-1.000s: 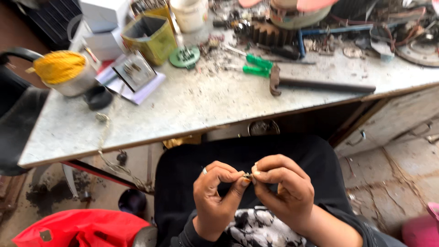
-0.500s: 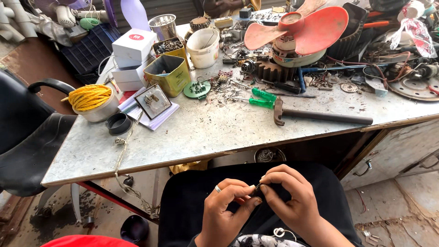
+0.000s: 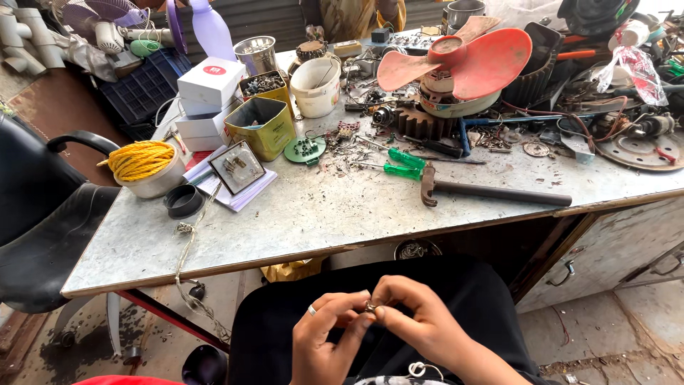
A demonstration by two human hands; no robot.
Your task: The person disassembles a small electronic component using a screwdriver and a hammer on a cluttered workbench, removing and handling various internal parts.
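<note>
Left hand: the left hand (image 3: 329,342) is held low over the lap, its fingers closed in a pinch on a small metal part (image 3: 370,307); a ring is worn on one finger.
Right hand: the right hand (image 3: 417,319) is closed on the same part from the other side, fingertips meeting those of the left.
Small metal part: it is gripped between both hands, above the dark trousers and well below the edge of the surface (image 3: 320,214); its shape is too small to be told.
Near edge of surface: a hammer (image 3: 484,191) is laid flat, with two green-handled screwdrivers (image 3: 395,164) just beside its head.
Left of surface: a bowl with a coil of yellow cord (image 3: 141,160) is set by a black ring (image 3: 184,200); white boxes (image 3: 206,96) are stacked behind.
Middle: a yellow-green tin (image 3: 262,127) and a white cup (image 3: 315,86) are placed near each other.
Back: a red fan blade (image 3: 463,60) is seen resting on a motor, amid loose wires and parts.
Beside: a black chair (image 3: 43,221) is stood at the left.
</note>
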